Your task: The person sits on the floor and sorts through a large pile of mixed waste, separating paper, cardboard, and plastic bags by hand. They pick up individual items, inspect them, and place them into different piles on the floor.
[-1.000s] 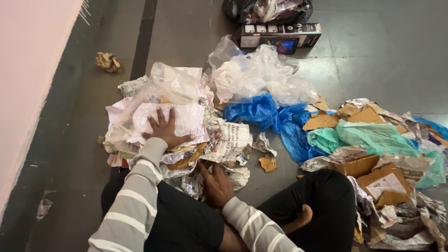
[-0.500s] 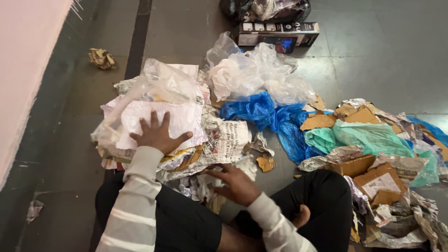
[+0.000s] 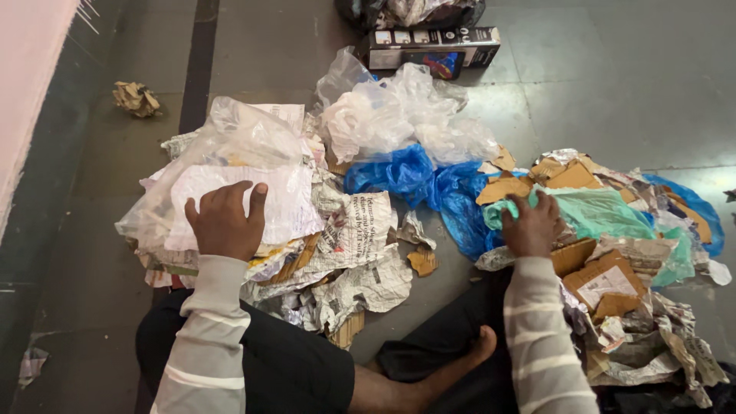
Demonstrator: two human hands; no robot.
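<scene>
I sit cross-legged on a grey floor among sorted waste. My left hand [image 3: 222, 221] lies palm down, fingers apart, on a stack of white paper and clear plastic [image 3: 291, 195] at my left. My right hand [image 3: 533, 224] reaches to the right, its fingers curled into the left end of a green plastic bag [image 3: 613, 216] that lies over torn cardboard pieces [image 3: 606, 282]. Crumpled newspaper [image 3: 364, 230] lies between the two hands, in front of my knees.
Blue plastic bags [image 3: 406, 172] and a heap of clear plastic [image 3: 399, 115] lie beyond the newspaper. A black printed box [image 3: 429, 47] and a dark sack [image 3: 406, 11] stand further off. A crumpled paper ball [image 3: 136, 98] lies near the pink wall [image 3: 31, 61].
My right hand left the newspaper by my knee and swung right onto the green plastic bag. My left hand stayed on the paper stack. The view shifted slightly right.
</scene>
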